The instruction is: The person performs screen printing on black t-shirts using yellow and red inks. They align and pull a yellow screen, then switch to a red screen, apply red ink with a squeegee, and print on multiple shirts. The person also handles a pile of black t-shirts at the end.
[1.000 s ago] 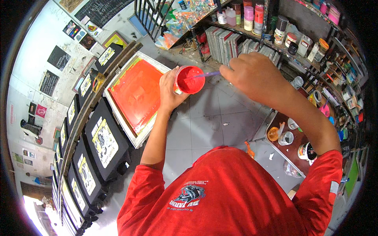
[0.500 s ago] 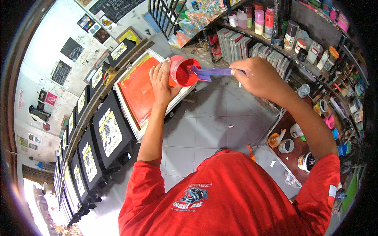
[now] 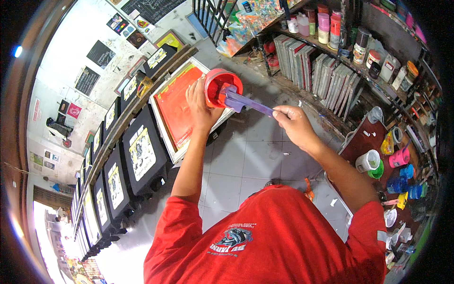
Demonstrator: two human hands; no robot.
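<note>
My left hand (image 3: 201,106) grips a red plastic tub (image 3: 208,90) from its left side, fingers wrapped round the wall. The tub is tilted, its mouth facing right, and red ink coats the inside. Between the fingers of my right hand (image 3: 294,124) is the handle end of a purple plastic spatula (image 3: 255,103). Its wide blade rests in the tub's mouth against the lower rim. Just left of and below the tub lies a screen-printing frame (image 3: 176,157), its mesh (image 3: 177,111) covered with red-orange ink.
Black printed shirts (image 3: 142,151) lie on boards along a rail at left. Shelves at upper right hold ink bottles (image 3: 334,31) and stacked frames (image 3: 295,59). A dark red table (image 3: 355,146) with tubs (image 3: 368,161) stands at right. Grey tiled floor (image 3: 261,158) lies between.
My right hand has moved down and slightly left, so the spatula now slopes down to the right from the tub. The whole view has shifted a little, showing more of the right table.
</note>
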